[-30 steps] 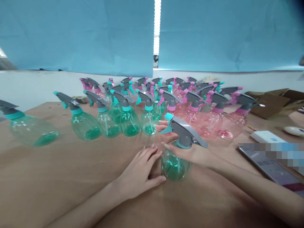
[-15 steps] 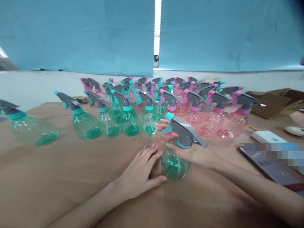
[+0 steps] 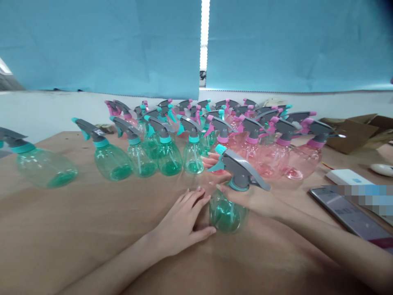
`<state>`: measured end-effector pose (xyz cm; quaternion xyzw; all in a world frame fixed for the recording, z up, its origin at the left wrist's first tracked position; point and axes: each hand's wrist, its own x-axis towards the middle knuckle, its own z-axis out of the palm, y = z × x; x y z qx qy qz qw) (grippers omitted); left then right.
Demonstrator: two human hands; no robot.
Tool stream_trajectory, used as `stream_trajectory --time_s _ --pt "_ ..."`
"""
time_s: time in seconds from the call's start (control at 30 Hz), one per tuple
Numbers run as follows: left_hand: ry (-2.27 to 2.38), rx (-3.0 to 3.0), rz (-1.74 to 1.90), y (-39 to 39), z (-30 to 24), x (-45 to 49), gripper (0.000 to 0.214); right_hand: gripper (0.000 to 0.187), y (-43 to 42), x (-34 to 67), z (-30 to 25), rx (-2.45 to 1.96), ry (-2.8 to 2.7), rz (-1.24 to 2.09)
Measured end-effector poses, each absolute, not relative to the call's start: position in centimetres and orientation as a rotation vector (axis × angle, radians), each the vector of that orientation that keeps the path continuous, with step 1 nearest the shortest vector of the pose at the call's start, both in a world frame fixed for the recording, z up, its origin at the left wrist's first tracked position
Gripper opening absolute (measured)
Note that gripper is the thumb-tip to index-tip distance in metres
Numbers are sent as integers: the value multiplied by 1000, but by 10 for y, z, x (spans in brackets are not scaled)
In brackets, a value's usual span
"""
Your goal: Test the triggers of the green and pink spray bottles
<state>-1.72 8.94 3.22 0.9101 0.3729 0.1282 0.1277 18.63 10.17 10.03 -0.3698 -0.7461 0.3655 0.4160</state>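
Note:
A green spray bottle (image 3: 227, 215) with a grey trigger head and teal nozzle stands on the brown table (image 3: 76, 229) in front of me. My right hand (image 3: 250, 196) wraps round its neck just under the trigger head, fingers curled. My left hand (image 3: 181, 223) lies flat on the table beside the bottle's left side, fingers stretched out, thumb touching the bottle's base. Behind stand several green spray bottles (image 3: 167, 157) at the left and several pink spray bottles (image 3: 276, 157) at the right.
One green bottle (image 3: 43, 166) stands apart at the far left. A phone (image 3: 350, 215), a white box (image 3: 346, 177) and a white mouse-like object (image 3: 382, 169) lie at the right. Cardboard (image 3: 353, 133) sits at the back right. Blue curtains hang behind.

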Motion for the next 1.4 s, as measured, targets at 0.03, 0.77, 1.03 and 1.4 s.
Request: stream_trajectory --time_s 0.03,0.77,1.03,1.4 --pt "1082 2649 381 89 32 -17 64 25 102 186 101 -926 -1876 922" --pt "1108 2654 300 89 34 -17 66 12 101 195 108 -895 -1881 917" --pt "1112 2652 286 89 35 -16 67 38 105 197 103 -840 -1885 1009" --pt "1109 2695 324 88 32 -18 68 33 108 191 92 -814 -1792 1020"
